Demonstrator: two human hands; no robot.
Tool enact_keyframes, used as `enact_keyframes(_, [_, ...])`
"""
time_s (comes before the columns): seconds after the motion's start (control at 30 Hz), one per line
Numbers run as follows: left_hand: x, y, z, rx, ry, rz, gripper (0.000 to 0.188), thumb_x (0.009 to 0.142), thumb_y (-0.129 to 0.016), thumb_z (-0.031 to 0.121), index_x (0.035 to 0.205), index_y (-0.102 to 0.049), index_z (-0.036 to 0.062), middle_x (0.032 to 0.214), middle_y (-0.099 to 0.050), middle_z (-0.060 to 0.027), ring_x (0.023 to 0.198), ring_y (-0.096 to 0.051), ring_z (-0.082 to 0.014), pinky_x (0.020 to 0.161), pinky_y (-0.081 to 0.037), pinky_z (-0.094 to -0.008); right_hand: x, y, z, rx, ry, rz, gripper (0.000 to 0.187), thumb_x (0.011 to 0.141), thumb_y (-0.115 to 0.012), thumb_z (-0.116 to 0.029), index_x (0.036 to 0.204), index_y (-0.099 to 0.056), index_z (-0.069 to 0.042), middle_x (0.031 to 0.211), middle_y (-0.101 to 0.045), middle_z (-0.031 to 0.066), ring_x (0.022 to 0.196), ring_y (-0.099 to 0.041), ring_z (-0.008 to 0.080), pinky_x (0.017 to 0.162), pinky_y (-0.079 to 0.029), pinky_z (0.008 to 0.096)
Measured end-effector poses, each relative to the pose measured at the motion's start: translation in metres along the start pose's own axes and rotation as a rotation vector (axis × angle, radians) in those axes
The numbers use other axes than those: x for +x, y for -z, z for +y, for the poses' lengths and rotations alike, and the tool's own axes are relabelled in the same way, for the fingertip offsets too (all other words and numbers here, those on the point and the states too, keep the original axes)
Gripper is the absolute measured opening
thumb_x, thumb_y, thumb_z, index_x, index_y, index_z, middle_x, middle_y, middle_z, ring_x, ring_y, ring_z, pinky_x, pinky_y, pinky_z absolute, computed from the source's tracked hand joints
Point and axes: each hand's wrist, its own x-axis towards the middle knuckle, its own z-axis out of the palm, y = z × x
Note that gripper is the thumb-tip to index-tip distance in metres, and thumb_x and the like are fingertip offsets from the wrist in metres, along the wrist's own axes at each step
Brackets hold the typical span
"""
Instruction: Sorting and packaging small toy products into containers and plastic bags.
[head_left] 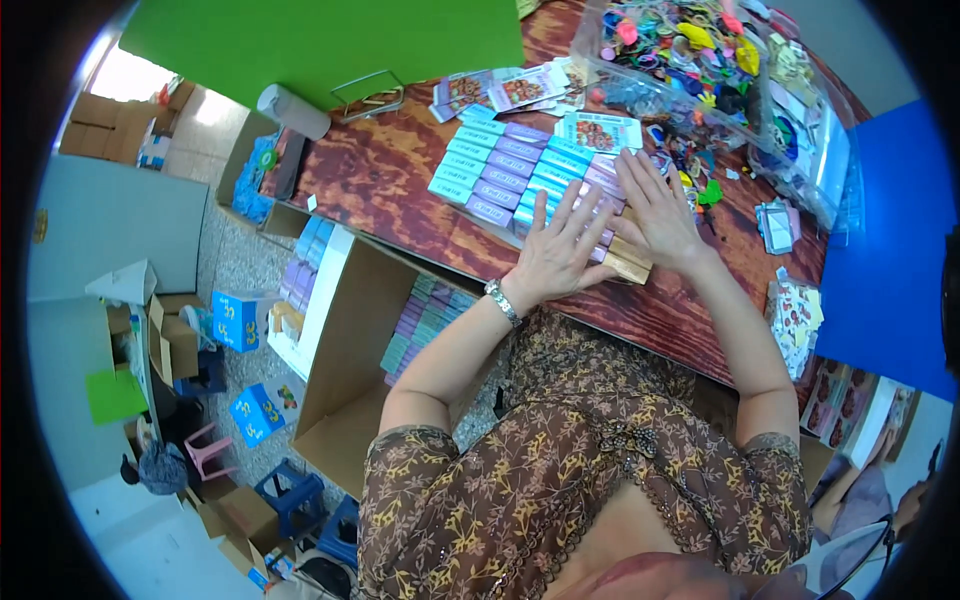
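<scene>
Rows of small pastel boxes [497, 178] stand packed side by side in a block on the wood-patterned table [395, 170]. Teal, lilac, blue and gold ones show. My left hand [562, 245] lies flat over the block's near side, fingers spread. Just to its right, my right hand [660, 210] rests on the block's right end with fingers stretched out. Gold boxes [628, 262] lie at the near right corner, close to my left thumb and right palm. Both palms hide some boxes beneath. A printed card [600, 131] lies beyond the block, just past my right fingertips.
Clear bins [665, 95] of colourful trinkets stand at the far right, loose ones spilling beside them. More printed cards [525, 88] lie behind the block. Sticker sheets [795, 320] sit at the right edge. A big carton [350, 370] holding packed boxes stands left below the table.
</scene>
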Motion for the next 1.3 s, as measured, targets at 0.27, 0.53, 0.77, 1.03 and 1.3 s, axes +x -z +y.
enact_keyframes(0.27, [-0.022, 0.006, -0.011, 0.056, 0.23, 0.055, 0.086, 0.084, -0.067, 0.054, 0.15, -0.04, 0.0045, 0.157, -0.031, -0.0224, 0.148, -0.022, -0.042, 0.117, -0.01, -0.0628, 0.021, -0.001, 0.024, 0.204, 0.023, 0.091, 0.063, 0.097, -0.056, -0.029, 0.154, -0.034, -0.01, 0.159, -0.033, 0.0144, 0.146, -0.03, 0.0345, 0.119, -0.023, 0.0518])
enact_keyframes(0.53, [0.023, 0.005, -0.009, -0.033, 0.097, 0.009, 0.067, 0.086, -0.064, 0.055, 0.129, -0.06, 0.0042, 0.136, -0.053, -0.0212, 0.136, -0.041, -0.0415, 0.111, -0.021, -0.0667, 0.021, -0.006, 0.029, 0.338, 0.177, 0.362, 0.016, 0.079, -0.074, -0.006, 0.095, -0.073, -0.009, 0.095, -0.063, 0.0049, 0.091, -0.061, 0.0242, 0.079, -0.05, 0.0372])
enact_keyframes(0.77, [0.03, -0.008, -0.011, -0.078, 0.11, -0.035, 0.067, 0.086, -0.064, 0.054, 0.13, -0.058, 0.0044, 0.136, -0.051, -0.0231, 0.134, -0.041, -0.0417, 0.11, -0.026, -0.0643, 0.021, -0.013, 0.024, 0.191, 0.214, 0.356, 0.019, 0.075, -0.074, -0.008, 0.093, -0.071, -0.01, 0.094, -0.064, 0.0027, 0.087, -0.061, 0.0236, 0.074, -0.05, 0.0361])
enact_keyframes(1.03, [0.031, -0.009, -0.01, -0.075, 0.113, -0.056, 0.067, 0.086, -0.065, 0.053, 0.132, -0.056, 0.0049, 0.138, -0.048, -0.0224, 0.134, -0.041, -0.041, 0.108, -0.031, -0.0621, 0.02, -0.018, 0.021, 0.045, 0.22, 0.408, 0.019, 0.077, -0.066, -0.012, 0.095, -0.068, -0.01, 0.093, -0.063, 0.0016, 0.087, -0.061, 0.0215, 0.075, -0.049, 0.0363])
enact_keyframes(1.3, [0.038, -0.004, -0.009, -0.109, 0.159, -0.081, 0.065, 0.086, -0.065, 0.053, 0.13, -0.056, 0.0053, 0.135, -0.048, -0.0218, 0.131, -0.042, -0.0402, 0.107, -0.031, -0.0617, 0.02, -0.019, 0.015, 0.099, 0.125, 0.382, 0.018, 0.077, -0.067, -0.012, 0.095, -0.067, -0.011, 0.094, -0.063, 0.002, 0.087, -0.061, 0.0222, 0.074, -0.048, 0.0367])
